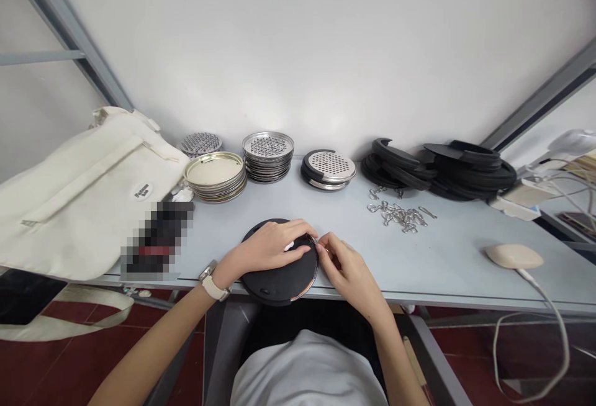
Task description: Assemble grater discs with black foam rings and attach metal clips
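Over on the left, a cream fabric bag [60,201] slumps on the grey tabletop [442,269], a dark, blurred-out patch at its front corner. Next come a silver spiked metal disc [201,142] by the wall and, nearer, a stack of gold-coloured round metal lids [214,173]. Beside them rises a stack of silver perforated grater discs [269,154].

In front, the left hand [272,244] lies palm down, fingers stretched rightward, across a flat black round disc [274,285], hiding much of its top. The disc is at the table's near edge, reaching slightly over it; black face up, as broad one way as the other, its exposed shiny rim arc faces right. The right hand [344,263] meets that rim with thumb and forefinger drawn together by a small shiny bit; whether they grip it, I can't tell.

Behind sits a black-edged silver grater disc [330,167]. Further right are a jumbled pile of black curved pieces [393,164], loose silver wire clips [395,215] before it, a larger black pile [470,176], and a pale rounded device [512,255] trailing a white cable.
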Demonstrator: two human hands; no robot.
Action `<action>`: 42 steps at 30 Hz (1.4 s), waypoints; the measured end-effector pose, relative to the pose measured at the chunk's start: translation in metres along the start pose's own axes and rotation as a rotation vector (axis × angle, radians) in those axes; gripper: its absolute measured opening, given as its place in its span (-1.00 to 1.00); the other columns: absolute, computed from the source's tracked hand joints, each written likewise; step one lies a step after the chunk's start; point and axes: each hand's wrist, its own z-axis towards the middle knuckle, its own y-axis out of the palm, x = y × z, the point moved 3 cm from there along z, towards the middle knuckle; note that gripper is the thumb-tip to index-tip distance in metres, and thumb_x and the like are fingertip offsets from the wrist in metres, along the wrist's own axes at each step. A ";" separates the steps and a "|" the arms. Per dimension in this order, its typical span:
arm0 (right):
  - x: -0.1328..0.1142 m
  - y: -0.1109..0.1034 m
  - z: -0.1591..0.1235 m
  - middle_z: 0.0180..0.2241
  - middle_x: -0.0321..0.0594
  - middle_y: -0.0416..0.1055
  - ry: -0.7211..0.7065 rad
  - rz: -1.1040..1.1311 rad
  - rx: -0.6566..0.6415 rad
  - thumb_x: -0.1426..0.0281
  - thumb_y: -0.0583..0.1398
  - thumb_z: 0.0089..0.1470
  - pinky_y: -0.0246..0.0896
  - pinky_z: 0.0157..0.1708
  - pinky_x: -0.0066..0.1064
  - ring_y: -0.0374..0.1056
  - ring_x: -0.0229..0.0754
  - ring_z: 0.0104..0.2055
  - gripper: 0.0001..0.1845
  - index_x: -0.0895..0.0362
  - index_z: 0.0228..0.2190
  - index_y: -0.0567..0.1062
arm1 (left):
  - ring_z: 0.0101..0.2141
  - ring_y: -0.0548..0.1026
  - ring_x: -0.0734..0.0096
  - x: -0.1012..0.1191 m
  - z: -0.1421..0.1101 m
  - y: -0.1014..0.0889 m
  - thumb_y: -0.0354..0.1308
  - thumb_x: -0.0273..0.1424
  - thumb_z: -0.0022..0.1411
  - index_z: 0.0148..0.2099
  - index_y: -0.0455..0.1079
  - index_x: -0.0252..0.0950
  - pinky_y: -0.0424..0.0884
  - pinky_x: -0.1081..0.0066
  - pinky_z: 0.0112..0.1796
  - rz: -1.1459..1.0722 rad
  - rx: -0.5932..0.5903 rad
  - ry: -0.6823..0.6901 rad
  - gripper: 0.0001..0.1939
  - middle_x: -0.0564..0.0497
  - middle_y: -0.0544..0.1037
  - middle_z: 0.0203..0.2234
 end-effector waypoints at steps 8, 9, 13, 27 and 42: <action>0.000 0.000 0.000 -0.56 -0.36 0.23 -0.020 -0.017 -0.009 0.30 -0.04 0.28 0.08 -0.39 -0.42 0.17 -0.23 -0.45 -0.77 0.07 -0.42 0.24 | -0.13 0.46 0.38 0.000 0.000 0.000 -0.01 -0.41 0.31 0.03 0.27 -0.19 0.32 0.40 -0.09 -0.020 0.006 0.006 -0.75 0.03 0.47 -0.09; 0.000 0.000 0.000 -0.56 -0.36 0.24 -0.023 -0.022 -0.012 0.30 -0.04 0.28 0.08 -0.39 -0.42 0.17 -0.23 -0.45 -0.77 0.07 -0.42 0.24 | -0.12 0.46 0.37 0.000 0.000 0.000 -0.01 -0.41 0.31 0.03 0.27 -0.19 0.32 0.40 -0.09 -0.020 0.004 0.005 -0.75 0.03 0.47 -0.09; -0.001 0.000 0.000 -0.55 -0.37 0.24 -0.038 -0.037 -0.018 0.31 -0.05 0.29 0.09 -0.37 -0.41 0.16 -0.24 -0.47 -0.76 0.07 -0.42 0.24 | -0.13 0.45 0.38 0.000 0.000 0.000 0.01 -0.41 0.30 0.04 0.26 -0.18 0.32 0.41 -0.10 -0.010 0.000 0.000 -0.74 0.05 0.47 -0.09; -0.001 0.001 0.000 -0.54 -0.38 0.20 -0.039 -0.032 -0.040 0.32 -0.06 0.30 0.04 -0.33 -0.40 0.12 -0.24 -0.45 -0.76 0.08 -0.42 0.20 | -0.23 0.49 0.43 -0.002 -0.002 0.002 -0.01 -0.36 0.31 0.12 0.23 -0.15 0.36 0.45 -0.22 0.154 -0.012 -0.043 -0.66 0.03 0.40 -0.03; -0.001 0.002 0.000 -0.52 -0.36 0.22 -0.031 -0.019 -0.056 0.31 -0.08 0.31 0.03 -0.32 -0.38 0.14 -0.22 -0.43 -0.76 0.07 -0.42 0.19 | -0.24 0.47 0.44 -0.005 -0.002 0.003 0.02 -0.32 0.31 0.09 0.26 -0.18 0.37 0.43 -0.19 0.107 0.008 -0.062 -0.69 0.02 0.39 -0.09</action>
